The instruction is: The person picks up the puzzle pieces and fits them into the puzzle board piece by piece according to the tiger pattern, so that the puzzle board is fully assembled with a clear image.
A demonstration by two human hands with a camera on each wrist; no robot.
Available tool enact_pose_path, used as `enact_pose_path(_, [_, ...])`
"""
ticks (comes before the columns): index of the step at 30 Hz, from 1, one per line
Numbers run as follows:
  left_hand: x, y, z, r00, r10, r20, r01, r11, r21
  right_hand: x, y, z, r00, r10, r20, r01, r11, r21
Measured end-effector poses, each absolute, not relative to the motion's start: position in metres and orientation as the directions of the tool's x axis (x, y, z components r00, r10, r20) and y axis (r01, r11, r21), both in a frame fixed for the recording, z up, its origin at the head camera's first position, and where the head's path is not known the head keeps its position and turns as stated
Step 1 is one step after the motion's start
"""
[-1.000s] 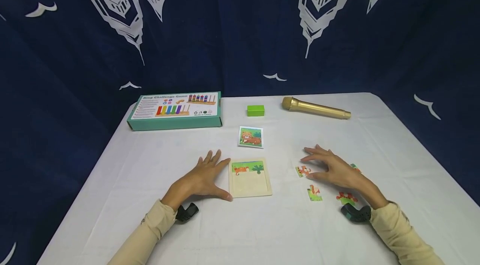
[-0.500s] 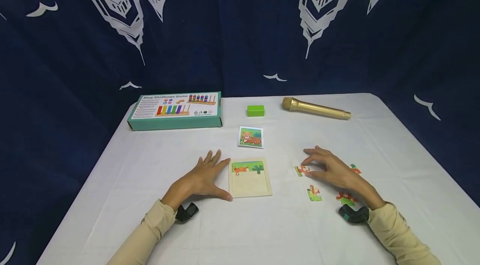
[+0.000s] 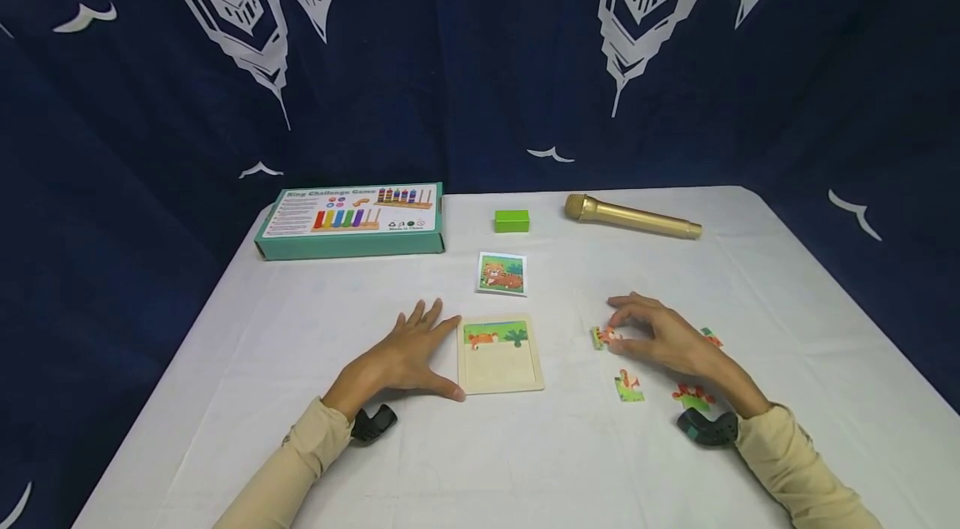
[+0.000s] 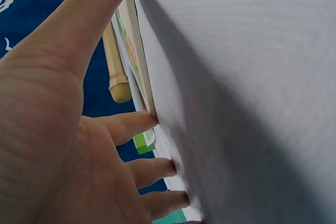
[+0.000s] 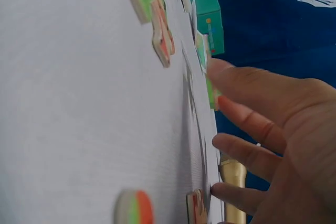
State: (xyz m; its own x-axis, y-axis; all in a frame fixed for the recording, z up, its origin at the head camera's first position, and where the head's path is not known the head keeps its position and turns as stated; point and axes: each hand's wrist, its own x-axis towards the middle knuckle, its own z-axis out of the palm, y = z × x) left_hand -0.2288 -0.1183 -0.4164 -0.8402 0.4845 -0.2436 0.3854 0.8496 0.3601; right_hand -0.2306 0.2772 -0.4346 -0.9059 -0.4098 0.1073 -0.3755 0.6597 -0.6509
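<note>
While the left hand (image 3: 401,358) spreads its fingers wide along the left side of the tray (image 3: 504,372), the right hand (image 3: 667,337) holds a small piece (image 3: 597,337) to the right of the tray. That piece is between the thumb and the pointing finger, which are close together and pinch it. It pokes out past their tips, on the side toward the tray, and shows some green and orange.

On the left hand, the thumb touches the tray's near left corner and the pointing finger touches its far left corner. The tray has a picture strip (image 3: 491,332) along its far side, and bare wood nearer the person.

Three more pieces lie to the right of the tray on the white worktop (image 3: 480,462): a second piece (image 3: 629,387), a third piece (image 3: 693,397) farther right, and a fourth piece (image 3: 712,336) partly hidden by the right hand. Past the far side of the tray are a tiger card (image 3: 502,274) and then a green block (image 3: 512,221). Farther back, a gold microphone (image 3: 633,217) lies to the tray's right and a flat box (image 3: 349,221) to its left.
</note>
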Motion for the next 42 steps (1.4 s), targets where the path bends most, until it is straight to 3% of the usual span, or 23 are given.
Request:
enact_pose_path(10, [-0.23, -0.118, -0.418, -0.842, 0.481, -0.244, 0.383, 0.851, 0.358, -0.23, 0.276, -0.43, -0.942, -0.313, 0.12, -0.312, 0.688, -0.655])
enact_pose_path(23, [-0.228, -0.118, -0.417, -0.841, 0.486, -0.236, 0.388, 0.847, 0.364, -0.23, 0.273, -0.43, -0.934, -0.314, 0.172, -0.347, 0.674, -0.652])
enact_pose_path(42, [-0.229, -0.119, -0.417, -0.841, 0.488, -0.233, 0.39, 0.846, 0.364, -0.235, 0.228, -0.424, -0.868, -0.464, 0.179, -0.435, 0.533, -0.726])
